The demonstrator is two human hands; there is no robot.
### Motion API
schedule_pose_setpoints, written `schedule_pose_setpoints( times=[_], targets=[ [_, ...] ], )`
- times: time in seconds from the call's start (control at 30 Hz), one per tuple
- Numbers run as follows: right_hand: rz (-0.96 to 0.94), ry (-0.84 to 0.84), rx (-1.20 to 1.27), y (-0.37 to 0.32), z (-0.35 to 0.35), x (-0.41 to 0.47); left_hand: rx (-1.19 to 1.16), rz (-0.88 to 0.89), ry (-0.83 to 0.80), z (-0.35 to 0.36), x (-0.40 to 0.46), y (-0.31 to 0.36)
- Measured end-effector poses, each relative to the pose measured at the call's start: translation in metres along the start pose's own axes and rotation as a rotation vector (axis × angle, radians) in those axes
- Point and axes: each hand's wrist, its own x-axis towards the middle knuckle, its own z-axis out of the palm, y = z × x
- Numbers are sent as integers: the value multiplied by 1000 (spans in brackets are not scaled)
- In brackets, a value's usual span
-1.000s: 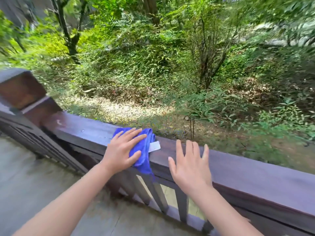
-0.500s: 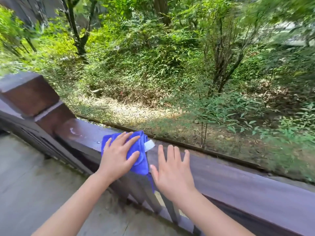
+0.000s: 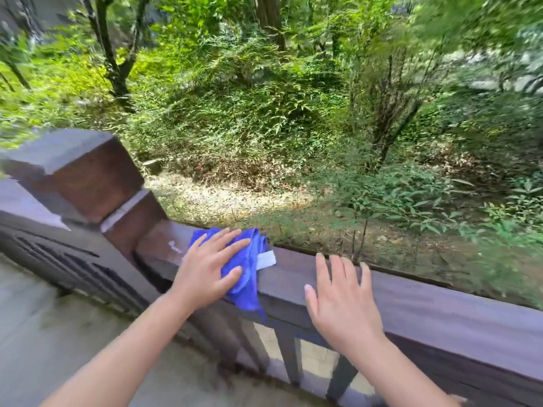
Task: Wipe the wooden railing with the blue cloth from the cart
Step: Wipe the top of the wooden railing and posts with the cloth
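A blue cloth (image 3: 249,277) with a white label lies on the top of the dark wooden railing (image 3: 440,312), and one corner hangs over the near side. My left hand (image 3: 205,271) presses flat on the cloth with its fingers spread, close to the square corner post (image 3: 82,171). A small white mark (image 3: 174,246) sits on the rail just left of the cloth. My right hand (image 3: 340,304) rests open and flat on the bare rail to the right of the cloth, a hand's width away from it.
Vertical balusters (image 3: 289,359) run under the rail. A grey paved floor (image 3: 44,333) lies on my side at the lower left. Beyond the railing the ground drops to leaf litter, bushes and trees.
My left hand has slid the cloth leftward along the rail, closer to the corner post. My right hand has followed along the rail and now sits a little farther from the cloth.
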Motion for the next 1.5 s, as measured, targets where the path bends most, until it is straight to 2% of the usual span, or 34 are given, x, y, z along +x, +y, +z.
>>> schedule_pose_setpoints(
  times=[0.07, 0.17, 0.3, 0.43, 0.5, 0.6, 0.7, 0.97, 1.07, 1.13, 1.23, 1.27, 1.33, 1.43, 1.5],
  targets=[
    [20, -10, -4, -4, 1, 0, 28, -85, 10, -5, 0, -18],
    [40, -17, -13, -7, 3, -1, 62, -167, 1, 6, -1, -2],
    [72, 9, 7, -8, 7, -3, 27, 109, -87, 21, 8, 37],
    [67, 8, 19, -16, 10, 3, 176, 270, -64, 4, 13, 0],
    [26, 17, 32, -30, 8, 10, 245, 202, -56, -8, 8, -38],
    [-36, -13, 43, -53, 7, 22, 298, -7, -52, -24, 0, -87],
    [-71, -46, 29, -67, 9, 30, 197, -192, -21, -25, -10, -107],
    [-93, -43, 42, -67, 11, 34, 79, -524, 155, -6, -15, -69],
    [-113, -54, 59, -66, 14, 36, 68, -529, 159, 8, -15, -28],
    [-153, -70, 39, -65, 13, 43, 20, -510, 139, 11, -15, -12],
    [-253, -50, 175, -71, 4, 61, -174, -454, 62, 0, -24, -25],
    [-319, -14, 228, -79, 0, 68, -225, -425, 56, -7, -30, -33],
    [-519, 16, 287, -101, -5, 82, -184, -365, 57, -18, -43, -50],
    [-773, -128, 217, -130, -3, 101, -118, -326, -68, -26, -51, -67],
    [-757, -274, 226, -137, 1, 109, -82, -316, -143, -30, -48, -74]
  ],
)
